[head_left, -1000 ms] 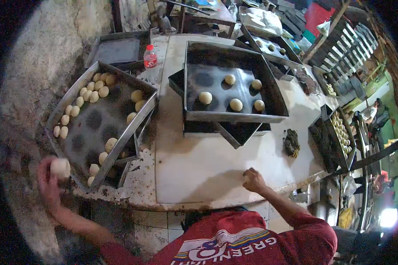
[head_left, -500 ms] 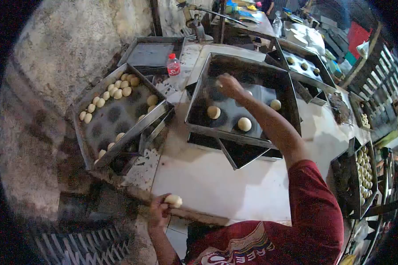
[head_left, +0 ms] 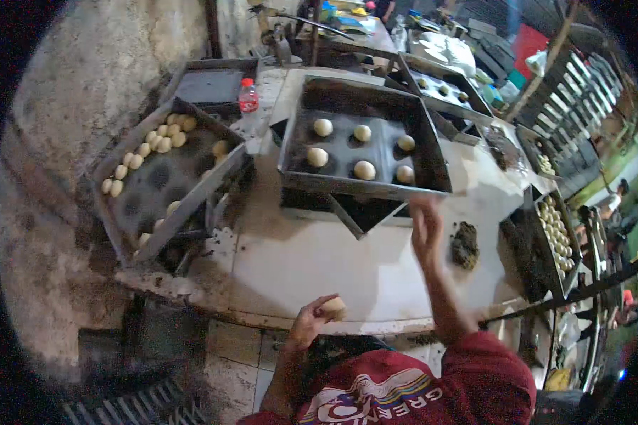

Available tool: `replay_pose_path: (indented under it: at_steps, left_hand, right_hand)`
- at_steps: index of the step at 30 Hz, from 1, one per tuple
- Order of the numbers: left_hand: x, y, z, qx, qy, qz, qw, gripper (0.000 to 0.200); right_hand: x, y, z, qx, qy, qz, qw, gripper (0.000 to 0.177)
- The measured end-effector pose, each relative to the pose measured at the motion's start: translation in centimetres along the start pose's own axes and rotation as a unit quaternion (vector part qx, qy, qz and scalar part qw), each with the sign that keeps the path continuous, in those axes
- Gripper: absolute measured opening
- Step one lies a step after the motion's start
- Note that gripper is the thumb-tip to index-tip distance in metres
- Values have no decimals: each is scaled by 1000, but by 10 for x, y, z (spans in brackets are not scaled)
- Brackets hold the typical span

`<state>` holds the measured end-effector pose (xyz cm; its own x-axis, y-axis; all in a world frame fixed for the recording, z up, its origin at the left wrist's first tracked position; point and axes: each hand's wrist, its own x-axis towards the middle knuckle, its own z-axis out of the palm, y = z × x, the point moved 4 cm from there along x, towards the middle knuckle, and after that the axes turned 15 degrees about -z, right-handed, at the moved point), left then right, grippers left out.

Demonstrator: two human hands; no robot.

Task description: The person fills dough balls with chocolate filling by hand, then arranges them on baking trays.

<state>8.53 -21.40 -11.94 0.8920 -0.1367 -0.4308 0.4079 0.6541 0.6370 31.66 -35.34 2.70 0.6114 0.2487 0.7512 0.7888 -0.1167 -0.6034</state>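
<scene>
My left hand (head_left: 306, 327) is closed around a pale dough ball (head_left: 333, 309), just above the table's near edge. Smeared by motion, my right hand (head_left: 427, 225) is over the table, close to the front right corner of a dark metal tray (head_left: 365, 185); whether its fingers hold anything cannot be made out. Two rows of round dough balls (head_left: 362, 133) are spaced out inside that tray. A dark brown, crumbly lump (head_left: 465, 246) lies on the white tabletop (head_left: 298, 265), to the right of my right hand.
At left, a tilted tray (head_left: 191, 205) contains several smaller dough balls (head_left: 164, 144). Behind it stand a red-capped bottle (head_left: 248, 99) and another tray (head_left: 209, 85). More trays with dough balls sit at the back (head_left: 450, 99) and right (head_left: 556, 237).
My right hand has come back from the central tray towards me, and a dough ball now shows at its back left. My left hand, still holding dough, has shifted right. The view has shifted.
</scene>
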Motion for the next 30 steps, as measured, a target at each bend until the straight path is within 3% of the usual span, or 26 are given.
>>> replay_pose_path:
  at_steps: [1, 3, 4, 5, 6, 7, 8, 9, 10, 12, 13, 14, 16, 18, 19, 20, 21, 22, 23, 24, 26, 27, 28, 30]
  left_hand:
    - [-1, 7, 20, 35, -19, 40, 998, 39]
    - [16, -6, 36, 39, -85, 6, 996, 37]
    - [24, -13, 48, 38, -140, -13, 989, 35]
    - [36, -19, 60, 144, -78, -48, 985, 27]
    - [48, -27, 73, 136, -76, -30, 987, 21]
    - [57, -22, 87, 294, -52, 81, 951, 20]
    - [65, -17, 105, 433, -29, 203, 878, 20]
    - [76, -30, 116, 289, -56, 51, 954, 23]
    - [85, -40, 128, 294, -67, 43, 952, 23]
    - [104, -65, 157, 353, -106, 13, 929, 25]
    - [102, -68, 184, 365, -170, 28, 915, 25]
    - [104, -76, 199, 306, -184, -27, 934, 25]
    - [120, -91, 218, 325, -211, -184, 903, 22]
    - [140, -106, 222, 339, -235, -217, 885, 22]
    - [148, -115, 225, 350, -259, -253, 864, 22]
    - [157, -120, 231, 351, -250, -249, 867, 22]
    - [162, -126, 236, 311, -251, -276, 874, 24]
    - [165, -130, 242, 272, -251, -307, 877, 27]
    - [167, -128, 253, 216, -281, -286, 890, 30]
    - [168, -126, 265, 158, -313, -268, 897, 34]
    - [180, -143, 248, 5, -114, -237, 965, 34]
    - [177, -141, 249, -90, -82, -216, 969, 35]
    - [178, -148, 238, -91, -71, -209, 971, 35]
    - [188, -149, 209, -102, 49, -80, 990, 38]
  right_hand:
    - [-47, 7, -13, -21, -23, -15, 999, 13]
    - [-118, -5, -25, 91, -33, 283, 954, 21]
    - [-139, -15, -36, 99, -24, 314, 944, 24]
    - [-156, -22, -45, 119, -2, 352, 929, 28]
    - [-165, -29, -53, 137, 7, 364, 921, 31]
    - [-172, -32, -64, 120, -6, 365, 923, 37]
    - [-176, -32, -76, 107, -27, 364, 925, 44]
    - [-175, -32, -86, 110, -29, 353, 929, 46]
    - [-171, -32, -93, 117, -35, 338, 933, 49]
    - [-171, -20, -111, 173, -11, 389, 905, 52]
    - [-175, -5, -122, 206, -5, 438, 875, 47]
    - [-181, 7, -131, 239, 1, 483, 842, 43]
    - [-185, 25, -154, 258, 30, 494, 830, 44]
    - [-198, 50, -166, 169, -111, 469, 860, 38]
    - [-189, 51, -179, 111, -183, 372, 903, 33]
    - [-191, 66, -186, 83, -197, 377, 901, 25]
    - [-176, 74, -202, 45, -220, 321, 920, 22]
    - [-160, 84, -220, 9, -238, 266, 934, 19]
    - [-157, 115, -239, -9, -156, 170, 973, 16]
    - [-136, 135, -261, -67, -112, 191, 973, 15]
    - [-114, 202, -289, -123, -87, 196, 969, 17]
    - [-91, 216, -300, -146, -93, 197, 965, 17]
    - [-82, 244, -304, -134, -97, 195, 967, 17]
    - [-68, 267, -292, -88, -188, -42, 977, 20]
